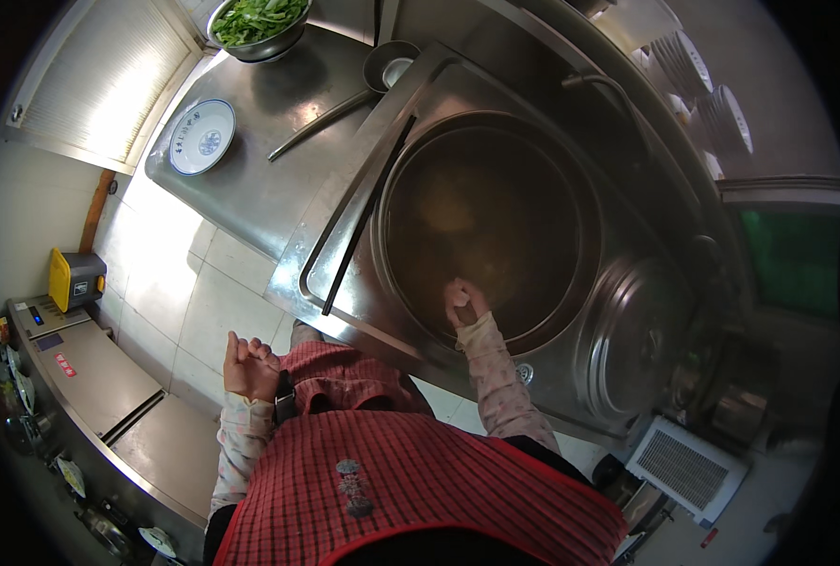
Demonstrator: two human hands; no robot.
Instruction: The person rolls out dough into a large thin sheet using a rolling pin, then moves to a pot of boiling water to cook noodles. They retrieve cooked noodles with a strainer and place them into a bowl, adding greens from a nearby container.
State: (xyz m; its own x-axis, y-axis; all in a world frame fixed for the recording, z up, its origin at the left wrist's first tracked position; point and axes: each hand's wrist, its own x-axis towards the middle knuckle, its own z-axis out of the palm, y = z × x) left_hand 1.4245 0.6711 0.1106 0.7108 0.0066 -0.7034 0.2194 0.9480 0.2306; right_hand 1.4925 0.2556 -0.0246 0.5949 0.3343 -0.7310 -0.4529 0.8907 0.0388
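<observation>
My right hand [466, 301] is over the near part of a large round metal pot [590, 233], set into the steel stove top. Its fingers are curled inward, and a small pale patch shows among them; I cannot tell whether it is something held. Brownish, cloudy liquid [491, 191] fills the pot. My left hand [250, 366] is raised beside the apron [384, 460], palm showing, fingers loosely bent with nothing visible in them. Long dark chopsticks [370, 212] lie along the stove's left side, beside the pot.
A white bowl with a blue rim [204, 138], a long-handled ladle [328, 124] and a metal bowl of chopped greens [258, 28] stand on the left counter [271, 198]. A round metal lid [622, 339] lies right of the pot. A faucet [604, 85] rises behind. Stacked plates [717, 134] stand far right.
</observation>
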